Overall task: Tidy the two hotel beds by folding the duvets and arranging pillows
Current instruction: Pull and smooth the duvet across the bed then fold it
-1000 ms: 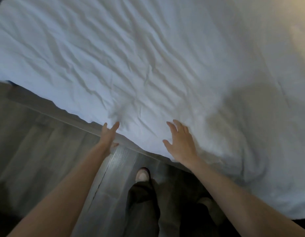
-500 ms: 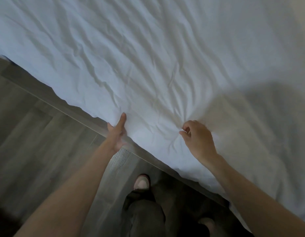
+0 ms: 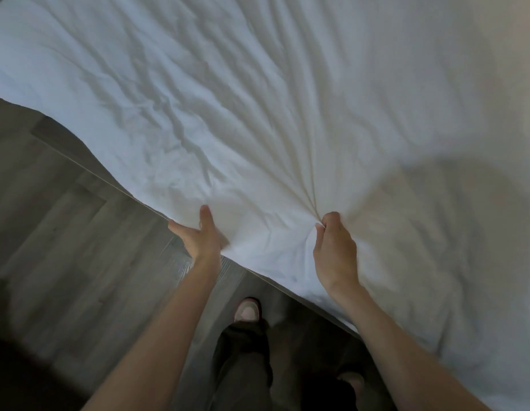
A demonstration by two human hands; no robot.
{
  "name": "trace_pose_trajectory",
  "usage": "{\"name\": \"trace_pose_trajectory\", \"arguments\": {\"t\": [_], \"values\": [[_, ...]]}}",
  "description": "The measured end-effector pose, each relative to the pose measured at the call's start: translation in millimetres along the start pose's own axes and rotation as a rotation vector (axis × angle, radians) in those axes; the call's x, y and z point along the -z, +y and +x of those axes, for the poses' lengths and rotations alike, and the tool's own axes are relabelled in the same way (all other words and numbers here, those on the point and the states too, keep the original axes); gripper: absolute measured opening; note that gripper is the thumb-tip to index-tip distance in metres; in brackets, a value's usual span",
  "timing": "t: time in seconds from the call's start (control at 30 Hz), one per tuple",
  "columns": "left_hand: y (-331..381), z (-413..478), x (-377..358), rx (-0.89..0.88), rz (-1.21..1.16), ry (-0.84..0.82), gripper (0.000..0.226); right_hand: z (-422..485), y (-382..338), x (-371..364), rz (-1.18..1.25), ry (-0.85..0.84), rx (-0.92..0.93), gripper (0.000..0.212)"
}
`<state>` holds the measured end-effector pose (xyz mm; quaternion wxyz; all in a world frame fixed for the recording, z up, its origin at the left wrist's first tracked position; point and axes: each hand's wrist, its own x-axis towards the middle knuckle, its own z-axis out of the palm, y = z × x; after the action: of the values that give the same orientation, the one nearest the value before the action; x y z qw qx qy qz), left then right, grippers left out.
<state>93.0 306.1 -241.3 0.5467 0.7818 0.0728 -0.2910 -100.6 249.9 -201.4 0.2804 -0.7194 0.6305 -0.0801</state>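
Duvet: white, wrinkled fabric duvet [image 3: 258, 99] spread flat, filling the top and right of the view; its near edge runs on a slant from upper left to lower right, hanging over the floor.
Left hand: left hand [image 3: 198, 237] grasps the duvet's near edge, thumb on top of the cloth, one finger stretched left along the hem; other fingers hidden under the fabric.
Right hand: right hand [image 3: 335, 250] clenched on a bunch of duvet a little in from the edge, back of hand up, fingers curled into the cloth.
Creases: tight folds fan out from the right fist toward the top of the view; looser rumples lie above the left hand.
Hand spacing: apart, both on the same near edge, the left one further left.
Floor: grey wood-look plank floor [image 3: 65, 232] at lower left.
Feet: pale rounded shoe [image 3: 247, 311] below the edge, between the forearms; dark trouser legs [image 3: 243, 375] beneath it.
Light: dim, warmer at upper right.
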Motion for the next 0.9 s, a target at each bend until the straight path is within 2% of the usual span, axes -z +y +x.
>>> {"name": "trace_pose_trajectory", "arguments": {"t": [0.1, 0.27, 0.4, 0.53, 0.73, 0.9], "values": [[27, -26, 7, -0.106, 0.024, 0.038, 0.063, 1, -11, 6, -0.016, 0.028, -0.017, 0.017], [70, -60, -4, -0.160, 0.059, 0.047, 0.046, 7, -20, 17, 0.042, 0.051, -0.077, 0.013], [89, -74, -6, -0.200, 0.054, 0.056, 0.039, 12, -10, 39, 0.073, 0.037, 0.039, 0.011], [108, -90, -2, -0.202, -0.003, 0.093, 0.034, 19, -3, 78, -0.006, 0.006, 0.250, 0.028], [151, -130, -1, -0.209, -0.018, 0.200, 0.039, 18, -12, 138, 0.028, 0.094, 0.477, 0.022], [171, -198, -12, -0.247, -0.081, 0.220, 0.003, 13, 4, 205, 0.121, 0.154, 0.515, 0.023]]}}
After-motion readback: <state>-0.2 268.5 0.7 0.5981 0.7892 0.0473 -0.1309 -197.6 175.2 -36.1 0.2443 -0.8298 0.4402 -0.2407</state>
